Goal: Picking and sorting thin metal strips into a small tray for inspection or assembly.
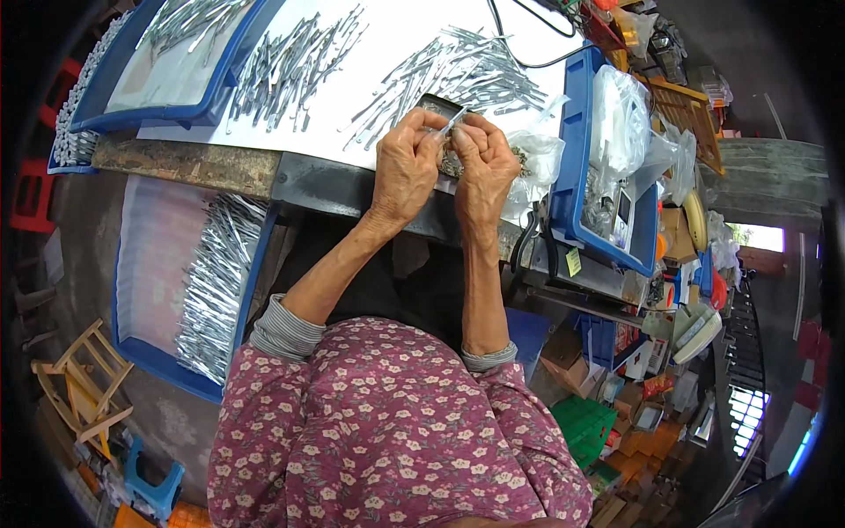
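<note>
Over the table's front edge, my left hand (pixel 407 165) pinches a thin, shiny metal strip (pixel 454 120) between thumb and fingers. My right hand (pixel 482 172) meets it there, its thumb and fingertips pressed together at the same strip. Any smaller part between those fingertips is too small to make out. Just behind and under my fingers is a dark shallow tray (pixel 433 101), with small brownish pieces partly hidden by my hands. A loose pile of metal strips (pixel 475 70) lies beyond on the white tabletop, and another pile (pixel 295 70) spreads farther left.
Blue trays of strips stand at the table's left (pixel 207 113) and below it (pixel 132 348). On the right, a blue crate (pixel 572 167) holds clear plastic bags (pixel 620 114). A black cable (pixel 506 35) crosses the back. A wooden chair (pixel 84 387) stands lower left.
</note>
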`<state>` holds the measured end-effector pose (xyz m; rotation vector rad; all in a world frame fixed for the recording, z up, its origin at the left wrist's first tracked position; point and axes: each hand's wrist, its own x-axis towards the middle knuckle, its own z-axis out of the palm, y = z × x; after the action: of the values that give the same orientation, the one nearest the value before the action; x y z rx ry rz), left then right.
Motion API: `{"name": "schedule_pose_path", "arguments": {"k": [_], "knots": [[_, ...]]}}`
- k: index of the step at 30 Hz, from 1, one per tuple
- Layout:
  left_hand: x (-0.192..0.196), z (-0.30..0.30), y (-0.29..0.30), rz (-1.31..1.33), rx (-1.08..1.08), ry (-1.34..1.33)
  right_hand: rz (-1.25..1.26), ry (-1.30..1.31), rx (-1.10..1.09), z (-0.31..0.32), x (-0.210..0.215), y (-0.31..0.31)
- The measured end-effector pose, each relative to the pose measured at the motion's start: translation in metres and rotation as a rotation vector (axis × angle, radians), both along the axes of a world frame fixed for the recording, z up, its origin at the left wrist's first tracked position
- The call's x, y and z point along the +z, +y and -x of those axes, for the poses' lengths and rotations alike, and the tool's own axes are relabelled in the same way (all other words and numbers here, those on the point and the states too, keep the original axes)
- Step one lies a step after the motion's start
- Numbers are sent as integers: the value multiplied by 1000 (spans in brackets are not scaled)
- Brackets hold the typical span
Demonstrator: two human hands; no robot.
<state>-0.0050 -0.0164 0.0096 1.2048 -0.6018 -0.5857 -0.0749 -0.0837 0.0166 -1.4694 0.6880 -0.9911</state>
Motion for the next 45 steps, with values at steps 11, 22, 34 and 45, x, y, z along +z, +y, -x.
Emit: {"name": "schedule_pose_path", "arguments": {"k": [11, 22, 34, 45], "knots": [[-6, 0, -5, 40, -14, 29, 63, 48, -15, 0, -3, -2], [-2, 1, -6, 33, 7, 57, 181, 69, -84, -3, -5, 4], [-10, 2, -7, 47, -14, 88, 264, 68, -182, -8, -12, 9], [-3, 5, -5, 137, -187, 334, 137, 59, -255, -10, -6, 4]]}}
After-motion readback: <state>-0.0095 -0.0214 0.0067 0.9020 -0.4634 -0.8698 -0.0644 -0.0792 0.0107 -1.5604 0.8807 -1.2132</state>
